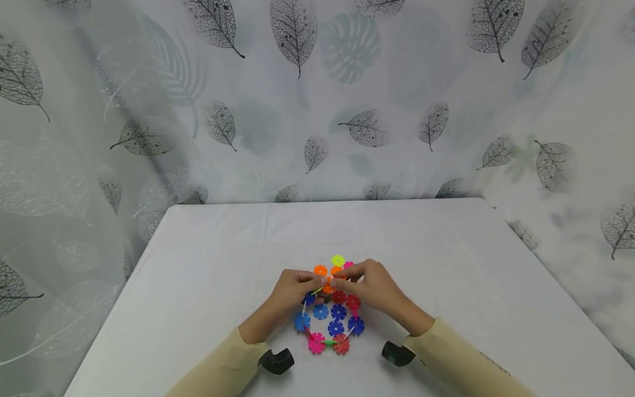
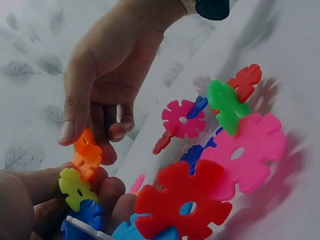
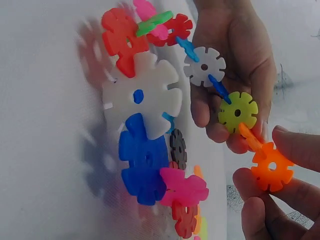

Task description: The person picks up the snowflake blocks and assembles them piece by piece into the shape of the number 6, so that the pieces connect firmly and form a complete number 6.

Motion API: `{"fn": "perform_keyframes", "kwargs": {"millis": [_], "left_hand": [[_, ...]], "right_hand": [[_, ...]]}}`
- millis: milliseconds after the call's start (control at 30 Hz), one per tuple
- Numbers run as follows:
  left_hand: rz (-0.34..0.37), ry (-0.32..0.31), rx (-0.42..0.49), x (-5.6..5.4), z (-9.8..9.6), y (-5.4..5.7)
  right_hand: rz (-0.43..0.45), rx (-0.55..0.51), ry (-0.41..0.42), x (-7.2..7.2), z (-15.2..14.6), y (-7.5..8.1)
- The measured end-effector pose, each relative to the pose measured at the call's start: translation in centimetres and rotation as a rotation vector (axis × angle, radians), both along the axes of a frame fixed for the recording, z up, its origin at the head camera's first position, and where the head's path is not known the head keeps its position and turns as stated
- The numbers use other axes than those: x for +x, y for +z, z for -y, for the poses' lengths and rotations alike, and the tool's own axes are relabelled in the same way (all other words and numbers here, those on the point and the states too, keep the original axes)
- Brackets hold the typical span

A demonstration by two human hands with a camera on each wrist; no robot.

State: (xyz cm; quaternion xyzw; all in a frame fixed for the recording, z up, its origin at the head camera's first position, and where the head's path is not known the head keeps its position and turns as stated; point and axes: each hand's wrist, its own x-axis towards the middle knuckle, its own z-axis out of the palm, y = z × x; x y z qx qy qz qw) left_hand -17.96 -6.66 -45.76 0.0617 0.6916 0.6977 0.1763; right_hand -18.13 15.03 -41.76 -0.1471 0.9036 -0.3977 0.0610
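Observation:
In the head view, a chain of notched plastic snowflake discs bends in a loop between the two hands. My left hand (image 1: 292,288) holds its left end around a yellow-green disc (image 3: 244,105) slotted to an orange disc (image 3: 248,136). A second orange disc (image 3: 264,176) joins that one. My right hand (image 1: 374,284) pinches this second orange disc between thumb and fingers, the fingertips of both hands close together. Along the chain are a large white disc (image 3: 157,80), a blue disc (image 3: 145,172), a pink disc (image 2: 262,145) and a red disc (image 2: 170,185).
Loose discs lie on the white table (image 1: 223,237): a light blue disc (image 1: 320,312) and dark blue ones inside the loop, a yellow disc (image 1: 338,261) and an orange disc (image 1: 319,270) beyond the hands. A leaf-patterned curtain (image 1: 258,110) hangs behind the table.

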Motion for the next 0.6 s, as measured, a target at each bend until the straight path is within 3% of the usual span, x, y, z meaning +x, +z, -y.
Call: {"fn": "perform_keyframes", "kwargs": {"millis": [267,600], "left_hand": [[0.027,0.003,-0.012,0.03,-0.03,0.14],[0.111,-0.061,0.046,-0.23,0.83,0.31]], "right_hand": [[-0.105,0.100,-0.010,0.26,0.53,0.09],[0.002,-0.006,0.023,-0.26,-0.33,0.32]]}}
